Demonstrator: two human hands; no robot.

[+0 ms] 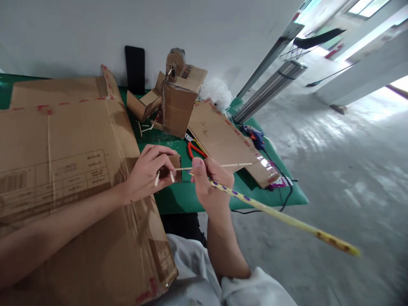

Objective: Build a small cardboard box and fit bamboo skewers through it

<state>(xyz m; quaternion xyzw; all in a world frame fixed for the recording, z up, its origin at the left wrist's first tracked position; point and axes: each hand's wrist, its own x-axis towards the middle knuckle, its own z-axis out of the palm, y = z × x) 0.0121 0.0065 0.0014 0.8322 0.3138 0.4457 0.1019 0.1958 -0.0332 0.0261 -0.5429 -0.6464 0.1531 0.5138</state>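
Note:
My left hand (153, 168) is closed around a small cardboard box (175, 162). Two short pale wooden sticks (172, 176) poke out near its fingertips. In my right hand (212, 180), thumb uppermost, is a long yellow rod with purple dots (264, 207); its brownish far end points to the lower right. A thin wooden stick (237, 165) runs from the small box past my right thumb and fingers and shows beyond them. Whether the right fingers pinch this stick too, I cannot tell.
A large flat cardboard carton (73, 140) covers the left side. On the green table (181, 199) are red-handled pliers (196, 149), a cardboard sheet (223, 131), a cardboard construction (178, 108), white stringy material (216, 92) and a blue glue gun (255, 135). A black phone (134, 68) leans against the wall.

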